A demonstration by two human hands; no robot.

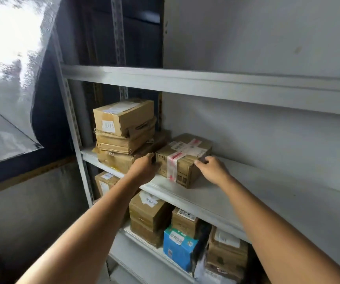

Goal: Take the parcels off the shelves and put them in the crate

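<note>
Two hands grasp one taped box (pixel 183 158) that sits on the middle shelf (pixel 247 193), just right of frame centre.
- Orientation: the box is flat on its base and turned askew, with one bottom corner toward 6 o'clock. The long axis appears to run about 10 to 4 o'clock along the near face, but wide-angle distortion makes this uncertain.
- Look: brown cardboard, crossed by white tape with red print, with a pale label on top and dark marks on the near face.
- Grip: the left hand (pixel 144 167) curls round the 9 o'clock end, and the right hand (pixel 213 169) pinches the 3 o'clock top edge.
- Neighbours: a stack of boxes (pixel 124 128) stands at 10 o'clock, touching or just beside the box.
- Obscured: the left fingertips are hidden behind the box end. The label text is unreadable. The lower shelf parcels (pixel 150 214), including a blue carton (pixel 178 247), are partly cut off by the shelf edge.
</note>
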